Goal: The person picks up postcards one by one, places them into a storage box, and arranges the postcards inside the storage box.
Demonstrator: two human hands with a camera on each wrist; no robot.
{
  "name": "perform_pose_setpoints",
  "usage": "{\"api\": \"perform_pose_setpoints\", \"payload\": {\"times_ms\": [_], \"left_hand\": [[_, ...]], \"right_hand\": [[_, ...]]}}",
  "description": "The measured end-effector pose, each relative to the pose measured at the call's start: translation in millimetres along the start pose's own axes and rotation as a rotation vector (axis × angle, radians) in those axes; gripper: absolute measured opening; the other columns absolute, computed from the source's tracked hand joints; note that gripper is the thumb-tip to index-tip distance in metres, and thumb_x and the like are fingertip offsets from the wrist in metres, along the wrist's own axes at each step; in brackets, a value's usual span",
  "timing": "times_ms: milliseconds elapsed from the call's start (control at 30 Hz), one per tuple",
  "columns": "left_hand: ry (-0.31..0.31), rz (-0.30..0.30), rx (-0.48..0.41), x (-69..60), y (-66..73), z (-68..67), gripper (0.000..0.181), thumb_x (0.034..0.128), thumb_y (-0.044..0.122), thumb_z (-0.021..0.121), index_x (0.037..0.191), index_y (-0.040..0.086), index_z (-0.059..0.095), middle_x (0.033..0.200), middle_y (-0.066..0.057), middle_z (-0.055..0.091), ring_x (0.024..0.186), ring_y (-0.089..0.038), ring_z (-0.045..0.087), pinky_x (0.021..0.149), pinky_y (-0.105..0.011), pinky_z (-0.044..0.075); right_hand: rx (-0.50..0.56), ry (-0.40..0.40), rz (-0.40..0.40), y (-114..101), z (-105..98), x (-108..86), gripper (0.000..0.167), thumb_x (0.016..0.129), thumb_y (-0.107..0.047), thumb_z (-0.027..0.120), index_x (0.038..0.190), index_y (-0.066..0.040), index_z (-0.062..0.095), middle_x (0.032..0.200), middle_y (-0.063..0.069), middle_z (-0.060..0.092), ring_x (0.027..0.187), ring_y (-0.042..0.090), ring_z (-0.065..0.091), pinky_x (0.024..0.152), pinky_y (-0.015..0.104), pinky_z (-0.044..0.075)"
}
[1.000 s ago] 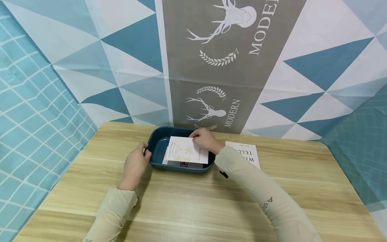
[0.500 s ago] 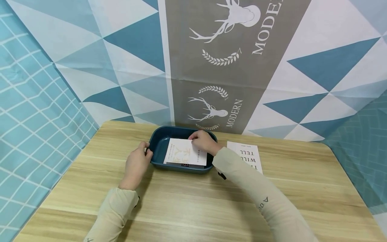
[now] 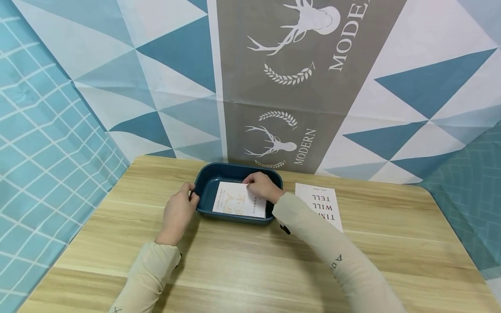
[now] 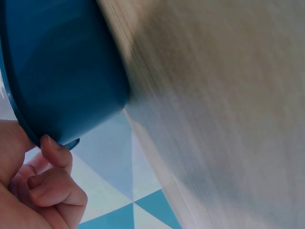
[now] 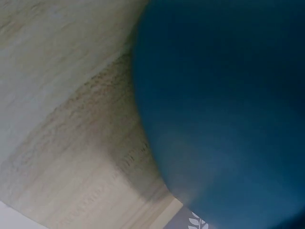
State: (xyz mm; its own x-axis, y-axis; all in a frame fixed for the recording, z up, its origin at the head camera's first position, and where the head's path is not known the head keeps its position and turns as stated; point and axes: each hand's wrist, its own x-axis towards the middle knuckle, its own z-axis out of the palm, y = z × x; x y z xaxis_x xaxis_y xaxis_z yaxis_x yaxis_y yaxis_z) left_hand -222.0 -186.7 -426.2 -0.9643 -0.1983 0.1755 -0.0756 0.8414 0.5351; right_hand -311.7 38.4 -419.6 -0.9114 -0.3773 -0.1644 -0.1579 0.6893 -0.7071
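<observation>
A dark blue basin (image 3: 205, 184) with rounded corners stands on the wooden table near the wall. My left hand (image 3: 178, 215) grips its left end; in the left wrist view the curled fingers (image 4: 57, 191) pinch the rim. Inside the basin is a white card (image 3: 231, 198) with gold characters, and my right hand (image 3: 264, 187) pinches its far edge. Whether the card rests fully on what is under it cannot be told. Only the outer side of the basin (image 5: 214, 105) shows in the right wrist view; the right hand is hidden there.
Right of the basin, a second white card (image 3: 322, 203) printed with dark red lettering lies on the table (image 3: 235, 265), partly behind the right sleeve. A patterned cloth wall (image 3: 188, 87) rises directly behind the table's far edge.
The right hand has lowered the gold-lettered card deeper into the basin. It now covers the dark-lettered card seen beneath it earlier. The left hand keeps its grip on the rim.
</observation>
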Motion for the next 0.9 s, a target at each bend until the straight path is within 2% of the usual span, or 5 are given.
{"api": "perform_pose_setpoints", "payload": {"times_ms": [367,667,900], "left_hand": [[-0.013,-0.007,-0.008,1.4,-0.3,1.1,0.028,0.089,0.012,0.047,0.114,0.003,0.056,0.092,-0.022,0.068,0.066,-0.029,0.055,0.066,-0.046,0.047],[-0.005,-0.003,-0.007,1.7,-1.6,2.4,0.027,0.0887,0.012,0.047,0.113,0.003,0.056,0.095,-0.024,0.067,0.068,-0.032,0.058,0.068,-0.049,0.047],[-0.014,-0.011,-0.01,1.0,-2.9,1.9,0.028,0.089,0.012,0.047,0.114,0.003,0.055,0.093,-0.024,0.067,0.066,-0.03,0.056,0.065,-0.048,0.046]], "right_hand": [[-0.029,-0.035,-0.007,7,8,5.3,0.023,0.09,-0.008,0.052,0.107,-0.005,0.066,0.101,0.008,0.063,0.078,0.017,0.052,0.069,0.026,0.045],[-0.084,-0.055,-0.023,11,11,4.9,0.021,0.09,-0.01,0.054,0.106,-0.005,0.066,0.097,0.007,0.063,0.076,0.015,0.053,0.069,0.025,0.045],[-0.088,-0.04,-0.027,14,14,4.9,0.019,0.09,-0.011,0.057,0.104,-0.005,0.068,0.096,0.008,0.064,0.069,0.014,0.054,0.061,0.023,0.046]]}}
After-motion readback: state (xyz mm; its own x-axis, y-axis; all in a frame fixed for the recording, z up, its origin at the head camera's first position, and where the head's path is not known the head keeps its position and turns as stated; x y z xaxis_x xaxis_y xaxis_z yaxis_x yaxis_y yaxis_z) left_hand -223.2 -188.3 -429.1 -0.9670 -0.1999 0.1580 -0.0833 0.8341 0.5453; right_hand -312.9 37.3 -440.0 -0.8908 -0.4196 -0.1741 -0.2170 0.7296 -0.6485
